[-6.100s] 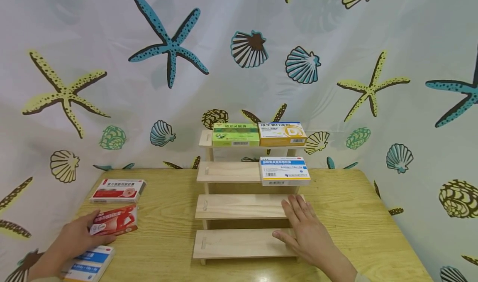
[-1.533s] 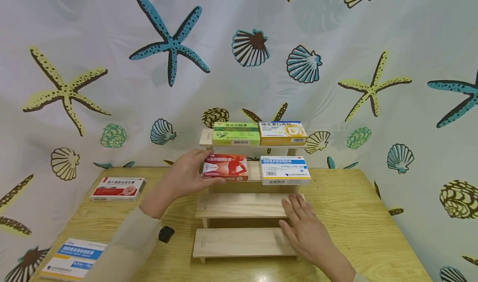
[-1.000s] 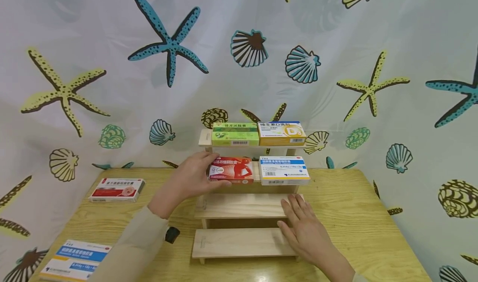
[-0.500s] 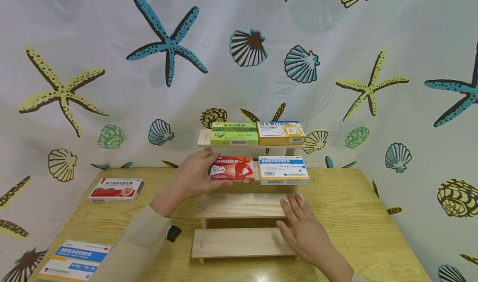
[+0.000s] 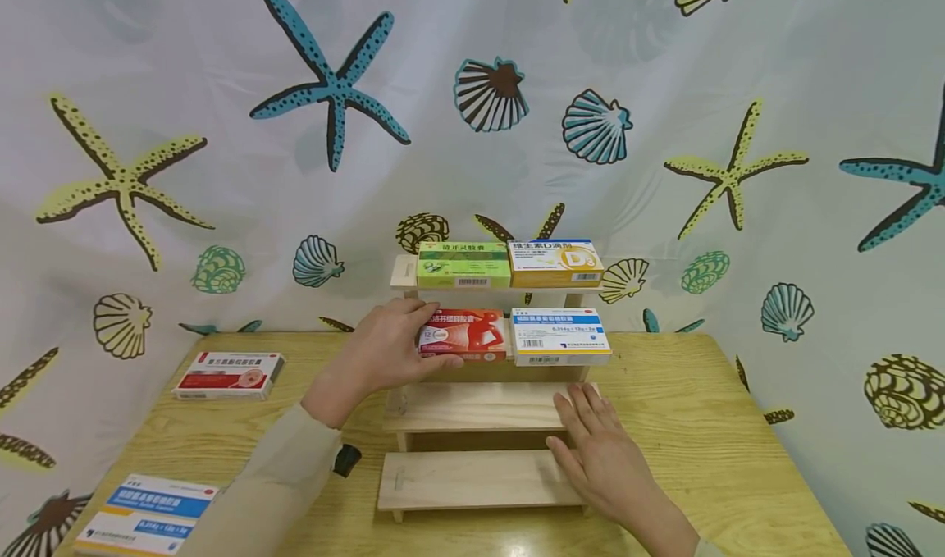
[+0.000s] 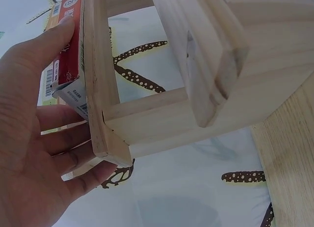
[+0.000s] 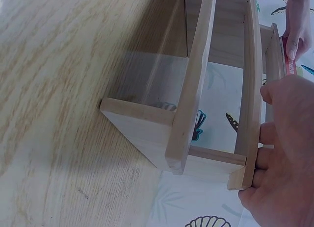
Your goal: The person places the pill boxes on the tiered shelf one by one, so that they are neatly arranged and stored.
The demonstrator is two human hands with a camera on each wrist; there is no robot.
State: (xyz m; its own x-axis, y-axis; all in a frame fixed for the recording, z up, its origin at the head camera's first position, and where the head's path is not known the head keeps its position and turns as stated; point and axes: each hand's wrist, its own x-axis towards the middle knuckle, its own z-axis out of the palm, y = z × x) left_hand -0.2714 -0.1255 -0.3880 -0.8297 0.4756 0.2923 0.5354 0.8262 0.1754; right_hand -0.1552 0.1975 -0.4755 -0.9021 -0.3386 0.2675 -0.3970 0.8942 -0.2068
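Note:
At the left end of the rack's second shelf from the top, my left hand [image 5: 380, 348] holds a red medicine box [image 5: 463, 333]. The thumb lies along its front face [image 6: 66, 36], and the other fingers reach behind the box and shelf end. Close beside it on the right lies a blue-and-white medicine box [image 5: 561, 334]. My right hand [image 5: 616, 458] rests with extended fingers on the right end of the wooden stepped rack [image 5: 472, 405], its thumb near the lowest step. The right wrist view shows those fingers against a shelf edge.
A green box [image 5: 463, 266] and an orange-and-white vitamin D box [image 5: 556, 264] occupy the top shelf. On the table's left lie a white-and-red box [image 5: 230, 375] and another blue-and-white box [image 5: 148, 512]. A patterned curtain [image 5: 472, 171] hangs behind the table.
My left hand has carried the red box from the table's left side onto the second shelf, then slid it right towards the blue-and-white box. My right hand has stayed on the rack.

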